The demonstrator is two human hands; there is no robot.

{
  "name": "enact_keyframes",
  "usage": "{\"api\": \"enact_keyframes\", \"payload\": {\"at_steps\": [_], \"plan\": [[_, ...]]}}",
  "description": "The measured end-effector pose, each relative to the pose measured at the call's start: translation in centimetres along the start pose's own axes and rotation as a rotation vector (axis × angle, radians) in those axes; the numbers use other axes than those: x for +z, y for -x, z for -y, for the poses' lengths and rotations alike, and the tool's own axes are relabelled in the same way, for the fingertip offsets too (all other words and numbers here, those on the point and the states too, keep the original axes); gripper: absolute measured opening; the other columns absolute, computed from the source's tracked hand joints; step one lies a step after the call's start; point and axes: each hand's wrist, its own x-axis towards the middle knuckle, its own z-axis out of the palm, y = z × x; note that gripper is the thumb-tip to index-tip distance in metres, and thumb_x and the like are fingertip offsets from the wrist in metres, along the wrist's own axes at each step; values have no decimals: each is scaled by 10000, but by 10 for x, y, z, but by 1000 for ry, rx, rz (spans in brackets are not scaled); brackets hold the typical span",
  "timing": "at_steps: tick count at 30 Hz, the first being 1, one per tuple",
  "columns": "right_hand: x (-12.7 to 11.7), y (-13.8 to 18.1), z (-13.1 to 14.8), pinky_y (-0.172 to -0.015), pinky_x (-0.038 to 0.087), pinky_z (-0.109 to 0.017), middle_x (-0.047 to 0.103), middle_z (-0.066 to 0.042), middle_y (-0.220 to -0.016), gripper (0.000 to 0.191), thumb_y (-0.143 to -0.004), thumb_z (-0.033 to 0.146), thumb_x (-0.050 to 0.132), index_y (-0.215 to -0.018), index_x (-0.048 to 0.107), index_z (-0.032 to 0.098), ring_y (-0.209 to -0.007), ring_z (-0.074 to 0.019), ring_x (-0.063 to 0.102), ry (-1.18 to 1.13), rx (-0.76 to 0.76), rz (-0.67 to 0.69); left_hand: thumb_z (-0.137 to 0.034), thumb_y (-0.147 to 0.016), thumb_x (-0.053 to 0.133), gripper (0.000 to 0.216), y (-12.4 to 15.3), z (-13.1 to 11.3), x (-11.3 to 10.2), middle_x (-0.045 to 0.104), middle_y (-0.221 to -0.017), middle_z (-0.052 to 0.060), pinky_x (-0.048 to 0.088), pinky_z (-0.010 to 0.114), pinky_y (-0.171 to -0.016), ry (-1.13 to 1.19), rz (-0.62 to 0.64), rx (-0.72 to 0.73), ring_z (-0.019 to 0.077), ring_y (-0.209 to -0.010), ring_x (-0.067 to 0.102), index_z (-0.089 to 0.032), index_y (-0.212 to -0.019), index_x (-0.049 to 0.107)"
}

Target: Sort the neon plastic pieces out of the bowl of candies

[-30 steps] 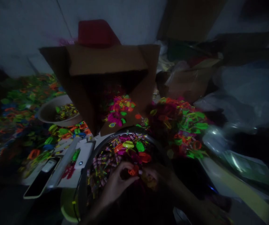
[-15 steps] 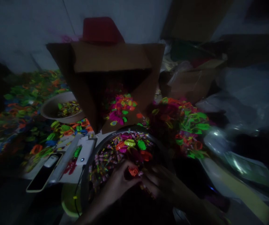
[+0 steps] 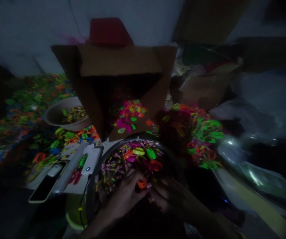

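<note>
My left hand (image 3: 128, 189) is closed around a small orange plastic piece (image 3: 142, 184), which looks like a toy watch case. Close against it, my right hand (image 3: 169, 194) has its fingers bent together in shadow, with a small pale wrapped piece (image 3: 149, 185) at its fingertips. Both hands are over a large round basin (image 3: 91, 191) filled with small wrapped candies (image 3: 113, 166). On top of the candies lie several bright pieces, among them a yellow one (image 3: 139, 151), a green one (image 3: 151, 153) and an orange one (image 3: 155, 165).
Behind the basin a cardboard box (image 3: 120, 61) lies open towards me, colourful toy watches (image 3: 128, 121) spilling out. More plastic pieces are heaped left and at right (image 3: 207, 129). A bowl (image 3: 50, 116), a phone (image 3: 43, 187) and a white power bank (image 3: 91, 161) are on the left.
The hands stay together at nearly the same spot, with the orange piece turned slightly between the fingers. The whole view has shifted a little.
</note>
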Motion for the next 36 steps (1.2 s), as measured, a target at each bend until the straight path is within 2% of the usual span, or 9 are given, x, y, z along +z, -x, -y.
{"api": "enact_keyframes", "payload": {"at_steps": [3, 8, 13, 19, 22, 26, 28, 32, 36], "plan": [[-9, -6, 0, -811, 533, -364, 660, -65, -1014, 292, -943, 156, 357, -1111, 592, 112, -916, -208, 574, -8, -1, -48, -93, -794, 636, 224, 0, -1, -2, 588, -949, 7, 474, 311, -826, -25, 34, -3, 193, -943, 565, -225, -918, 503], [-15, -10, -1, -813, 506, -343, 666, -60, -964, 320, -961, 157, 298, -1081, 593, 119, -905, -192, 562, -21, 7, -98, -119, -808, 616, 206, -1, -4, -5, 584, -1010, 33, 480, 353, -855, -97, 125, -22, 225, -1000, 552, -229, -957, 526], [-14, -7, 0, -847, 468, -355, 658, -76, -984, 304, -954, 153, 319, -1097, 584, 117, -916, -196, 553, -17, -14, -108, -107, -798, 617, 205, 0, -2, -4, 583, -1006, 33, 475, 354, -866, -111, 120, 4, 225, -1002, 547, -223, -939, 524], [-22, -19, 1, -775, 482, -303, 662, -62, -862, 392, -962, 138, 222, -1010, 611, 122, -816, -173, 566, 3, 39, -148, -114, -831, 573, 164, -2, -4, -5, 580, -1003, 37, 477, 336, -842, -83, 136, 14, 217, -987, 544, -223, -940, 521], [-19, -22, 3, -735, 501, -318, 652, -66, -847, 410, -959, 157, 215, -972, 624, 127, -777, -186, 562, 2, 86, -98, -114, -837, 554, 143, -1, -5, -4, 581, -1008, 52, 474, 348, -840, -96, 154, 1, 229, -995, 537, -213, -937, 528], [-5, -16, 7, -729, 510, -339, 646, -90, -989, 274, -905, 163, 412, -1106, 596, 132, -803, -206, 549, -15, 122, 59, -126, -850, 527, 99, 2, -2, -1, 591, -968, 54, 481, 341, -812, -100, 165, -23, 223, -950, 547, -207, -905, 546], [0, -14, 8, -738, 512, -346, 641, -99, -1024, 275, -881, 163, 460, -1122, 591, 135, -812, -208, 543, -30, 125, 76, -136, -851, 529, 86, 2, -1, -1, 597, -953, 48, 479, 342, -820, -98, 148, -25, 218, -933, 552, -211, -887, 551], [0, -15, 7, -712, 518, -341, 656, -111, -973, 284, -909, 157, 387, -1087, 603, 114, -793, -206, 544, -43, 122, -6, -180, -855, 546, 53, 2, 0, -2, 609, -957, 50, 458, 399, -890, -146, 128, -30, 239, -963, 547, -214, -891, 566], [-3, -16, 4, -699, 526, -313, 674, -99, -922, 309, -939, 187, 323, -1059, 599, 115, -785, -194, 569, -126, 161, -99, -240, -881, 529, 182, 3, 4, -2, 568, -1162, 76, 424, 420, -970, -133, 111, -23, 255, -1124, 501, -222, -1061, 542]]}}
